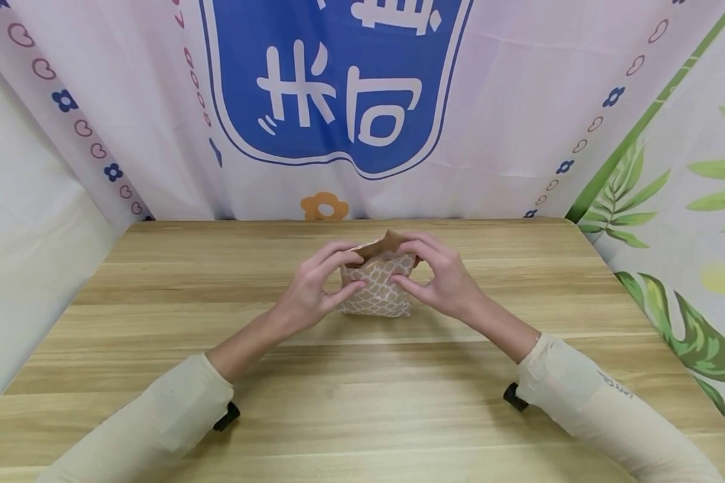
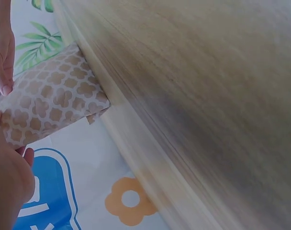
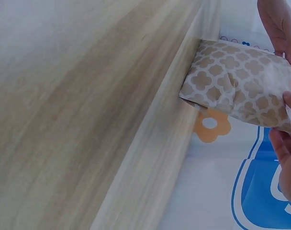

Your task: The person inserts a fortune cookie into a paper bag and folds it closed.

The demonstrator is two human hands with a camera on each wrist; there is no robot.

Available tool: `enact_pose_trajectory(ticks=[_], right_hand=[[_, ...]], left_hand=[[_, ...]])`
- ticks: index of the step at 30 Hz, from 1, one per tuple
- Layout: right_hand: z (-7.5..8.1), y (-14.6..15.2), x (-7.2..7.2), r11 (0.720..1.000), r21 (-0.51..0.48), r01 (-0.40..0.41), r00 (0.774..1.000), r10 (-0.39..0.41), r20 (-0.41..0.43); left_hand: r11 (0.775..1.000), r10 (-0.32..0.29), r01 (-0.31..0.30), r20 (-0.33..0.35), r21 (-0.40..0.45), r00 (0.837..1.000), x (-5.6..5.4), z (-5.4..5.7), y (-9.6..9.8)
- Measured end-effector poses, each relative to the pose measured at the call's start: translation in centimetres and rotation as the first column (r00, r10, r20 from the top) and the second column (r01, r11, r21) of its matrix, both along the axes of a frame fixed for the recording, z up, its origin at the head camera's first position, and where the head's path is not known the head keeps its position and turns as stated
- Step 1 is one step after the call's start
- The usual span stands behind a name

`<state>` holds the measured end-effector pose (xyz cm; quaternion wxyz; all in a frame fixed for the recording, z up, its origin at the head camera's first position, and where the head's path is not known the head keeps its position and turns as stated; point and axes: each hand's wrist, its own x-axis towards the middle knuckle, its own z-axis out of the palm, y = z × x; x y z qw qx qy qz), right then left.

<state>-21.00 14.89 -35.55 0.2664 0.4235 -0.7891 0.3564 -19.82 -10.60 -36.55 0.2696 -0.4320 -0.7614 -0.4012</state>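
Note:
A small brown paper bag [image 1: 374,295] with a white lattice pattern stands upright near the table's back edge, its mouth spread at the top. My left hand [image 1: 314,288] pinches the left side of the mouth, thumb on the patterned front and fingers over the rim. On the opposite side, my right hand [image 1: 444,276] grips the rim in the same way, thumb against the front. The left wrist view shows the bag [image 2: 54,96] with its base at the wooden surface. In the right wrist view, the bag's [image 3: 227,79] side is creased. Its inside is mostly hidden.
The wooden table [image 1: 362,402] reaches back to a white printed curtain [image 1: 507,100] with a blue emblem. A leaf-patterned sheet [image 1: 689,221] hangs on the right, and a white one [image 1: 30,201] on the left. Black wrist devices [image 1: 515,397] sit under both sleeves.

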Motion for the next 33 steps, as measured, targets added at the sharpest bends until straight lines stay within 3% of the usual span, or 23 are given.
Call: enact_pose_trajectory(ticks=[6, 14, 25, 33], right_hand=[[0.16, 0.02, -0.03, 1.000, 0.009, -0.004, 1.000, 0.004, -0.003], [0.37, 0.07, -0.15, 0.999, 0.030, -0.012, 1.000, 0.012, 0.002], [0.30, 0.26, -0.10, 0.998, 0.042, -0.040, 0.997, 0.037, 0.065], [0.16, 0.18, -0.24, 0.997, -0.036, -0.075, 0.993, 0.078, 0.093]], left_hand=[[0.999, -0.018, 0.017, -0.028, -0.034, 0.999, -0.10, -0.01, 0.06], [0.998, -0.008, 0.007, -0.015, -0.061, 1.000, -0.13, 0.16, 0.07], [0.998, -0.008, 0.010, 0.051, -0.057, 0.999, -0.01, 0.34, 0.20], [0.999, -0.042, 0.040, 0.114, 0.016, 0.993, -0.15, 0.29, 0.40]])
